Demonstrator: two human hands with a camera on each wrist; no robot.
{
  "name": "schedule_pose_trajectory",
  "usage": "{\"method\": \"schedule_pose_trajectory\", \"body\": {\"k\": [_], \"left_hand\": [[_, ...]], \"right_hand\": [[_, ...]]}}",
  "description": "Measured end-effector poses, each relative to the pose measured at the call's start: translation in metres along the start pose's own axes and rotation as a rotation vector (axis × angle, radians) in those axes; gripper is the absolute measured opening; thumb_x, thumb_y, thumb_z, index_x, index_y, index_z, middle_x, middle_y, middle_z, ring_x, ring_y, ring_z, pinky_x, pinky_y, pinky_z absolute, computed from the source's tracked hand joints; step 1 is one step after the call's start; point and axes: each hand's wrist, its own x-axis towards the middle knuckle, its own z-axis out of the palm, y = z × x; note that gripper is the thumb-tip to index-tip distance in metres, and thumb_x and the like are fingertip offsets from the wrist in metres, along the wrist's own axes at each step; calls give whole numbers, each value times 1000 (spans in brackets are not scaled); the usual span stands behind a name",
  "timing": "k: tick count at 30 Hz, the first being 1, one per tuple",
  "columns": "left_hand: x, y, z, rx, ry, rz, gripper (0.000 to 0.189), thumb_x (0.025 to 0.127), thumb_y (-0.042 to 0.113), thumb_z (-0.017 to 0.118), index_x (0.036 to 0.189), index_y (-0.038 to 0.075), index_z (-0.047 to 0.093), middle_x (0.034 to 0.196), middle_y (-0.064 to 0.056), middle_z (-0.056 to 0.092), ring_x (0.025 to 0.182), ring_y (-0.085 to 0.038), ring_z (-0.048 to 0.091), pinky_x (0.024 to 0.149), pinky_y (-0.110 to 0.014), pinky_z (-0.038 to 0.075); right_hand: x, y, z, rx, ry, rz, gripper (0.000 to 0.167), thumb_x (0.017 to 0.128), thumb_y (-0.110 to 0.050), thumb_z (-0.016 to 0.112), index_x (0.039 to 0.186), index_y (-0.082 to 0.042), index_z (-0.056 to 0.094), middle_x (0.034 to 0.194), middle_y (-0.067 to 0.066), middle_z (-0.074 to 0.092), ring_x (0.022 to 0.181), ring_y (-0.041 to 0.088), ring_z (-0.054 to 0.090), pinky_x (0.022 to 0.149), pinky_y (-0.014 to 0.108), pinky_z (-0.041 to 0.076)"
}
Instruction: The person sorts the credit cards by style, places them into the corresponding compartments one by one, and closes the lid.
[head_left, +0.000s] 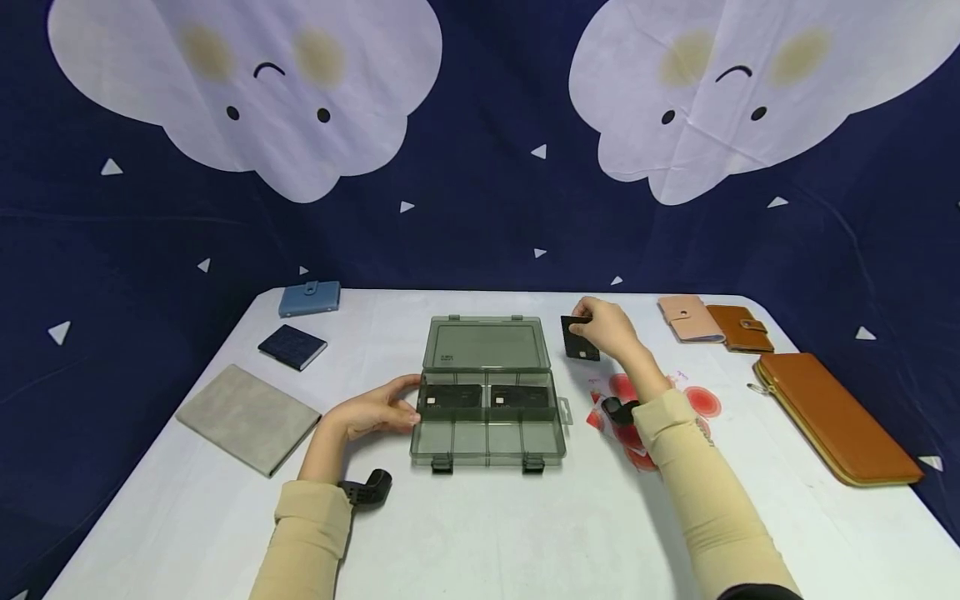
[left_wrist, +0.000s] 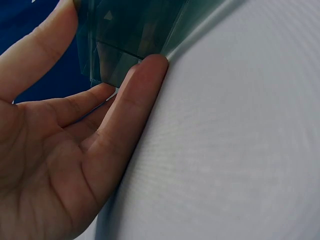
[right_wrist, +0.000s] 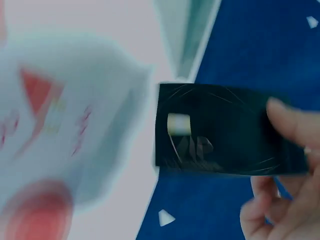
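A translucent grey-green plastic box (head_left: 487, 437) stands with its lid (head_left: 487, 343) folded back. Two black cards with chips lie in its rear compartments, a left card (head_left: 452, 397) and a right card (head_left: 519, 397). Against the box's left side rests my left hand (head_left: 378, 408), its fairly straight fingers (left_wrist: 135, 92) touching the wall. Right of the lid, my right hand (head_left: 606, 327) pinches another black card (right_wrist: 225, 130) between thumb and fingers. This card is held above the table with its chip at the free end.
At left lie a blue card holder (head_left: 310, 298), a dark blue notebook (head_left: 292, 347) and a grey notebook (head_left: 247, 417). Pink (head_left: 692, 318) and brown (head_left: 738, 327) card holders and a long tan zip wallet (head_left: 836, 417) lie at right. Beneath my right forearm is a red-patterned clear packet (head_left: 626, 387).
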Motion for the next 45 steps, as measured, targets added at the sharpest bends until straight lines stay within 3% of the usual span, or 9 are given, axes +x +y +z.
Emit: {"method": "schedule_pose_trajectory", "body": {"k": [4,7,13,18,25,28,35,41,45], "left_hand": [[0,0,0,-2,1,1,91,81,6,67,146,-2,4,87,-3,59,82,-11,59,79,-28,49],[0,0,0,-3,3,1,90,81,6,67,146,-2,5,87,-2,59,82,-11,59,78,-28,49],[-1,1,0,-1,6,-2,90,81,6,67,146,-2,5,85,-2,59,81,-11,59,78,-28,49],[-1,1,2,-3,7,-4,90,81,6,67,146,-2,5,85,-2,58,80,-11,59,78,-29,49],[-1,1,2,-8,9,-2,90,81,6,67,146,-2,5,85,-2,59,80,-11,59,78,-28,49],[-1,1,1,-6,10,-3,90,81,7,67,146,-2,5,86,-3,59,82,-11,59,79,-29,50],[-1,1,1,2,9,-6,90,82,6,67,146,-2,5,87,-3,59,83,-12,59,80,-29,50],[-1,2,2,-3,16,-5,89,81,5,67,146,-2,5,86,-3,59,82,-12,59,79,-29,50],[-2,3,3,-3,19,-5,89,81,5,66,146,-2,5,86,-3,59,81,-12,59,79,-29,50]], "right_hand": [[-12,-17,-3,150,147,50,17,83,-9,65,96,-2,55,93,21,64,86,33,59,78,44,42],[-21,-28,0,294,183,66,19,84,-7,64,100,-2,53,93,20,65,87,30,60,78,39,44],[-36,-40,14,498,158,88,31,85,-3,62,112,-2,46,94,19,63,77,18,50,70,27,40],[-44,-44,29,514,72,70,44,84,2,61,124,-6,44,104,18,54,73,18,46,61,26,40],[-50,-44,47,319,-27,-11,24,82,-1,65,105,-7,61,108,12,58,80,22,57,70,35,45],[-52,-44,53,155,-3,-71,17,80,-7,69,95,-10,63,98,7,65,80,22,58,80,45,36],[-54,-44,59,-131,-19,-154,16,75,-18,75,87,-18,65,88,1,68,84,25,55,74,45,25],[-57,-45,60,-267,-50,-214,16,74,-19,76,87,-19,67,77,-5,56,79,21,49,72,43,26],[-57,-46,60,-291,-52,-219,17,74,-19,76,89,-17,69,79,-4,56,81,21,49,74,44,26]]}}
